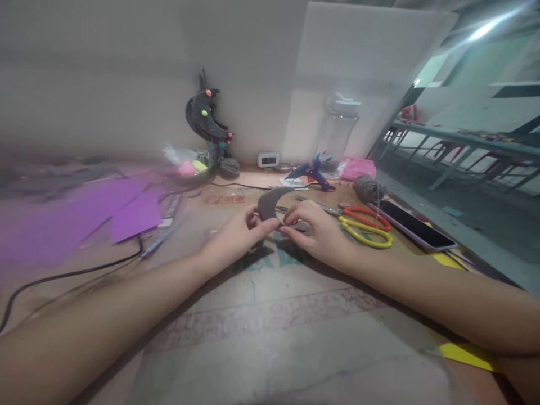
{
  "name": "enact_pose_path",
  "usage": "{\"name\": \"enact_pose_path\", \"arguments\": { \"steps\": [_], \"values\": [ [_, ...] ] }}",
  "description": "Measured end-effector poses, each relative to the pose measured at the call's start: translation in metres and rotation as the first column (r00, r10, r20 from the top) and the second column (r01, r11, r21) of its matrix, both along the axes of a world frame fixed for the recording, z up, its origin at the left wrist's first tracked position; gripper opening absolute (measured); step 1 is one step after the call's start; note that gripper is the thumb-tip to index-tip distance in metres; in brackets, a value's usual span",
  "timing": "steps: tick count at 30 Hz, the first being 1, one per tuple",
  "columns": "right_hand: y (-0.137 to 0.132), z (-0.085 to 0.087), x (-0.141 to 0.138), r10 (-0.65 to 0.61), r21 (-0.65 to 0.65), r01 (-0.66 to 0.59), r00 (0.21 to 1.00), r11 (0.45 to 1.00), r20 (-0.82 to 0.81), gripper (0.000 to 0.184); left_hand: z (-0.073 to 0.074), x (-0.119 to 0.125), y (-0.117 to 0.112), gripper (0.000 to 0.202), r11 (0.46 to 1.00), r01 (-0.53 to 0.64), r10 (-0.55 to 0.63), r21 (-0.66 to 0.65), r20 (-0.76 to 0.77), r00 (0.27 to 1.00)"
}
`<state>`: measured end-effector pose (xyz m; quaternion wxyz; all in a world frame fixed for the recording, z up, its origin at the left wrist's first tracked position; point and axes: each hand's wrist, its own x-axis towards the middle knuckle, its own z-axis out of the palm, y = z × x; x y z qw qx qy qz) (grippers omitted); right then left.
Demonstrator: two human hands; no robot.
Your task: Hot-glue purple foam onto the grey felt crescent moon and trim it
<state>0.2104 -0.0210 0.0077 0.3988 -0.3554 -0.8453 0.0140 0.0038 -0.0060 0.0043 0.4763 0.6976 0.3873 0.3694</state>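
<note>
A dark grey crescent-shaped piece (270,203) is held up just above the table between both hands. My left hand (248,229) grips its lower left part, thumb in front and fingers behind. My right hand (310,225) is closed in a pinch at the crescent's lower tip, thumb and forefinger together close to my left thumb. Whether a thin strand or the crescent's edge lies in that pinch is too small to tell. Scissors with orange handles (367,217) and others with yellow handles (366,233) lie beside my right hand.
Behind stand a blue glue gun (315,173), a small white clock (268,160), a clear bottle (337,132) and a dark crescent ornament (205,115) with coloured balls. Purple sheets (137,214) and a black cable (76,277) lie left; grey yarn (368,189) and a phone (415,225) lie right.
</note>
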Motion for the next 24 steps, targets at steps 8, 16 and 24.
{"name": "enact_pose_path", "arguments": {
  "steps": [8,16,24],
  "values": [
    [-0.011,0.006,-0.004,0.133,-0.037,-0.128,0.975,0.991,0.178,0.026,0.008,-0.004,-0.008,0.039,0.991,-0.053,0.069,0.123,-0.129,0.989],
    [0.002,0.000,0.004,-0.103,-0.308,0.041,0.977,0.951,-0.189,0.025,0.007,-0.007,-0.006,0.027,0.989,-0.074,0.074,0.126,0.005,0.997],
    [0.002,0.004,-0.004,0.014,-0.518,-0.109,0.983,0.849,-0.184,0.024,0.007,-0.004,-0.008,0.033,0.996,-0.071,0.069,0.047,0.035,0.997]
  ]
}}
